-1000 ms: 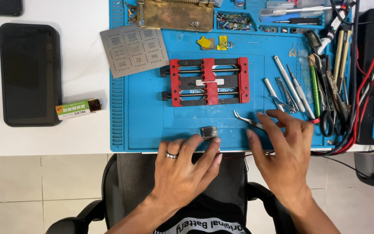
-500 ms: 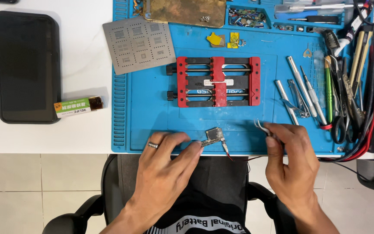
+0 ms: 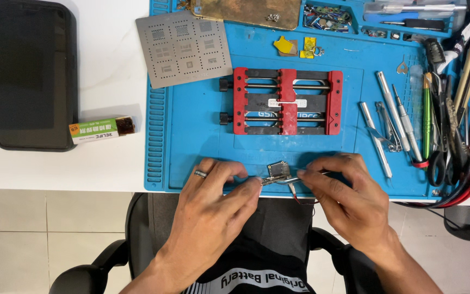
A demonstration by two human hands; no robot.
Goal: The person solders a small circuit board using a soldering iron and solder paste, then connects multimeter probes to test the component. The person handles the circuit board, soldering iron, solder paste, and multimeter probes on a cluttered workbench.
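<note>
Your left hand (image 3: pixel 213 209) pinches the small metal part (image 3: pixel 278 171) at the near edge of the blue mat (image 3: pixel 191 152); your right hand (image 3: pixel 344 198) grips tweezers (image 3: pixel 289 179) touching it. The red clamp fixture (image 3: pixel 286 101) stands just behind, loose tools (image 3: pixel 403 120) lie to the right. Bare mat is free on the left.

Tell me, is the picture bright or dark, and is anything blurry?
Head view: bright, even light from above; the blue mat and red clamp look sharp. Soft shadows sit beside the dark phone. The left hand and right hand are only slightly soft, and the small metal part shines.
</note>
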